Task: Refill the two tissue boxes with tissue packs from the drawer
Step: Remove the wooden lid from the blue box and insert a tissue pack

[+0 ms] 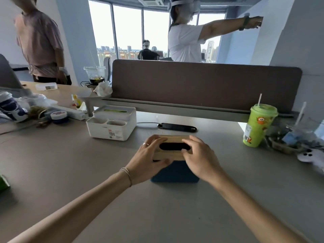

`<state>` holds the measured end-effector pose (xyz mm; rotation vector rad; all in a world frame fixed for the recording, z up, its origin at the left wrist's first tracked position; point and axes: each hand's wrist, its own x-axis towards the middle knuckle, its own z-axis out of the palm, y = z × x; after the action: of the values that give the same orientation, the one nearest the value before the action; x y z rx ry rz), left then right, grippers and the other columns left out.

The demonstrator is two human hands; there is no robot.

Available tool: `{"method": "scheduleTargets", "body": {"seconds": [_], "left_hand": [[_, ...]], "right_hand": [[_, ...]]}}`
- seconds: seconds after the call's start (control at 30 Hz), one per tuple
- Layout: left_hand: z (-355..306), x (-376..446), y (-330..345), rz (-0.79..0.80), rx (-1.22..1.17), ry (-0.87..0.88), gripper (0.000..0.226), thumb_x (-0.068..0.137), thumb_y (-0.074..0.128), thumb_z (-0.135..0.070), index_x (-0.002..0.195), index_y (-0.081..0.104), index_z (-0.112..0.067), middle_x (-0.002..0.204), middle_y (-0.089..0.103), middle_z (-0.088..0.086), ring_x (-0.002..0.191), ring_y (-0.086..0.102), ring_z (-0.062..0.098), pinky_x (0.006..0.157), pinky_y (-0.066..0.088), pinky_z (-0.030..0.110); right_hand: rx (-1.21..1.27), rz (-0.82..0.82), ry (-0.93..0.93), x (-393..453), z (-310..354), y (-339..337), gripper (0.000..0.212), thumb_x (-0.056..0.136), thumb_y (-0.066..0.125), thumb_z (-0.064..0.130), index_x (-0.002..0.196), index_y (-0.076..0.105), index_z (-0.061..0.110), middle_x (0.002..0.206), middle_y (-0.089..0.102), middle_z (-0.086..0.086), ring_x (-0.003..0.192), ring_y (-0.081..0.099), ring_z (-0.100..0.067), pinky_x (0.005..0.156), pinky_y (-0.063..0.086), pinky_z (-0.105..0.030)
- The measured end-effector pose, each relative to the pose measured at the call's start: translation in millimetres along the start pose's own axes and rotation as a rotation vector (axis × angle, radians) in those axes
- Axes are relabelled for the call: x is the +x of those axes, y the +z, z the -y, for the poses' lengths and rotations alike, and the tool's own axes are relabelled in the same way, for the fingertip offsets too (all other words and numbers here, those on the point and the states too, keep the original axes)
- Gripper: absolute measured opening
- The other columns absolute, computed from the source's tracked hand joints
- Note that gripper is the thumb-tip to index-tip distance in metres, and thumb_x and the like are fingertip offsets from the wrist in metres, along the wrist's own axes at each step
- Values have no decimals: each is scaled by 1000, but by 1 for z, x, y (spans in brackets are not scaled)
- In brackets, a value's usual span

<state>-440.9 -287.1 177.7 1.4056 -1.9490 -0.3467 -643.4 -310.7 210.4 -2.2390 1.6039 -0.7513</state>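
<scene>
My left hand (149, 159) and right hand (199, 159) grip the ends of the blue tissue box's (175, 172) slotted wooden lid (172, 138), its long axis running left-right between them.

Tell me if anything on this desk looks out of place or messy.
A crumpled tissue lies loose on the small shelf by the plastic cup. Both hands hold the wooden lid level on the blue tissue box; nothing spilled.

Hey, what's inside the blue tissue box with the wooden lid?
Through the wooden lid's oval slot only darkness shows, no tissue poking out. Both hands, left and right, grip the lid, which hides the rest of the blue tissue box's interior.
</scene>
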Motion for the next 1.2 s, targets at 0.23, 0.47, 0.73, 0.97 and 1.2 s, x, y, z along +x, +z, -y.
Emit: {"method": "scheduleTargets", "body": {"seconds": [0.23, 0.47, 0.73, 0.97, 1.2], "left_hand": [[-4, -32, -14, 4, -209, -71, 86, 74, 74, -57, 148, 34, -40, 147, 30, -19, 131, 40, 3, 103, 47, 24], [10, -23, -24, 191, -579, -216, 129, 71, 87, 2, 158, 2, -41, 147, 43, -6, 120, 59, -1, 91, 54, 23], [18, -20, -8, 140, -576, -236, 129, 65, 93, -7, 159, 9, -34, 149, 46, -1, 117, 63, 3, 92, 56, 27], [15, -21, -7, 91, -575, -159, 116, 67, 91, -3, 152, 22, -42, 147, 48, -7, 133, 51, 9, 91, 55, 26], [-8, -14, -41, -11, -204, -100, 148, 50, 94, -54, 153, -11, -52, 162, 3, -24, 149, 13, 8, 121, 25, 36]], "right_hand": [[-19, -119, -61, -21, 12, 6, 36, 96, 60, 26, 131, 66, 25, 147, 54, 3, 137, 47, -21, 112, 36, -36], [-241, -37, -342, 1, 41, 1, 43, 100, 46, 39, 64, 59, 19, 61, 60, 4, 60, 55, -19, 62, 40, -33], [-214, 145, -261, 7, 43, 12, 57, 105, 32, 43, 59, 51, 16, 59, 53, 1, 58, 55, -18, 61, 40, -35], [-204, 57, -314, 6, 41, 13, 59, 106, 30, 42, 59, 55, 15, 55, 57, 1, 52, 56, -15, 56, 43, -33], [-188, -57, -432, 14, 45, -12, 54, 105, 39, 42, 53, 42, 25, 47, 50, 6, 45, 50, -10, 50, 38, -28]]}}
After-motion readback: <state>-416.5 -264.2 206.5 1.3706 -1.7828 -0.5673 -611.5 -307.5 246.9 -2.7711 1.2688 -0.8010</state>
